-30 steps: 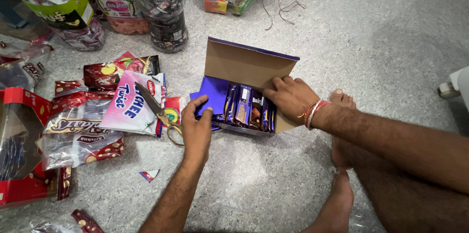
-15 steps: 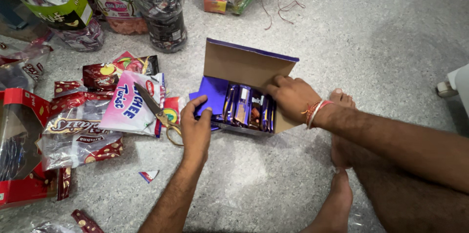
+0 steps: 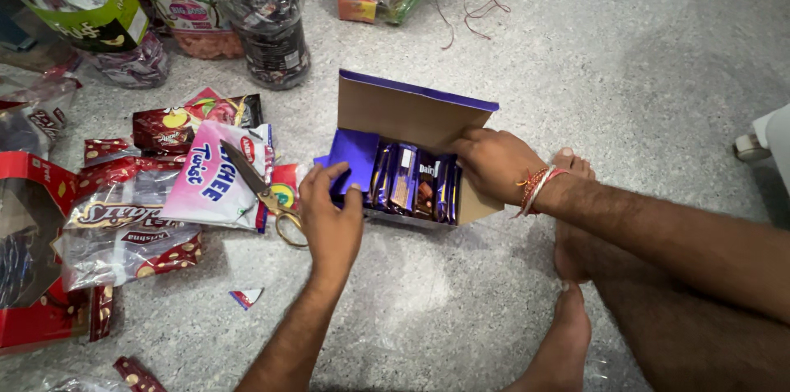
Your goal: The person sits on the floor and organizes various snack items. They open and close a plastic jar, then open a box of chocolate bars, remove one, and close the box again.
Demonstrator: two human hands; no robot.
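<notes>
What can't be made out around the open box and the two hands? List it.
- Head view: the right hand covers the right end of the box, so the bars there cannot be counted.
- The left hand hides the box's left front edge and part of the scissors.
- The red packet is cut off by the left edge.
- The jar contents are too small to identify.
</notes>
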